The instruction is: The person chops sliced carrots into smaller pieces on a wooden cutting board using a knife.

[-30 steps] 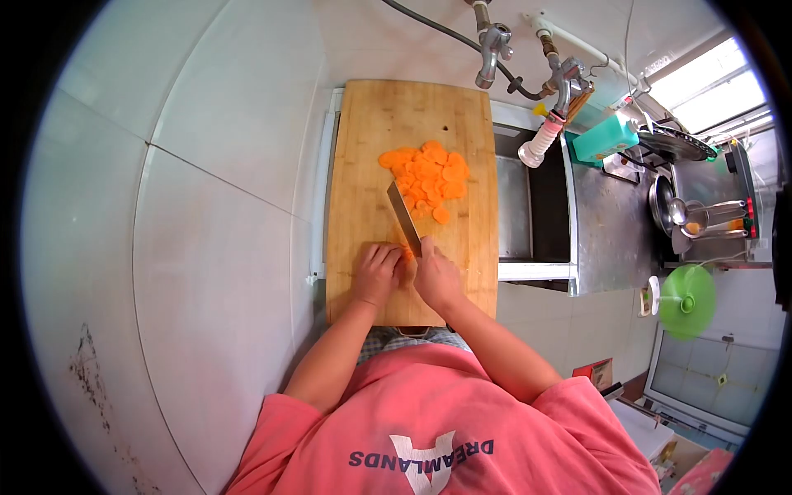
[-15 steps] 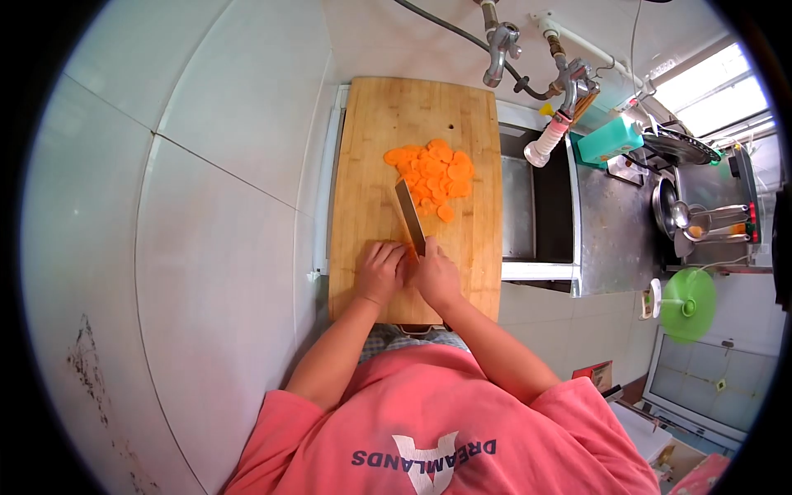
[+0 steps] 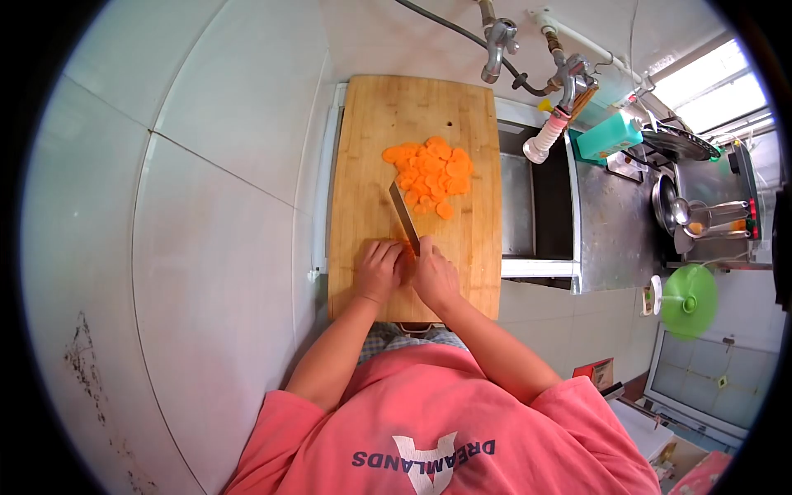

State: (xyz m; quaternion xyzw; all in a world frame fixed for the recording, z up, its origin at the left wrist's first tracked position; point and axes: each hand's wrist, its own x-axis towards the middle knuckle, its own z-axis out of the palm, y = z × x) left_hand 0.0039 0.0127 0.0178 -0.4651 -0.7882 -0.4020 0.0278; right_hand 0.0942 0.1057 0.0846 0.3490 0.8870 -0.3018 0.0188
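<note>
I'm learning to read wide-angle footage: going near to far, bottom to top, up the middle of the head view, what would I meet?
Shirt → left hand and right hand, side by side → carrot slices → dark spot → left tap.

Here's the wooden board (image 3: 363, 190), carrying a heap of carrot slices (image 3: 429, 169), one slice (image 3: 444, 211) at the heap's near edge.
</note>
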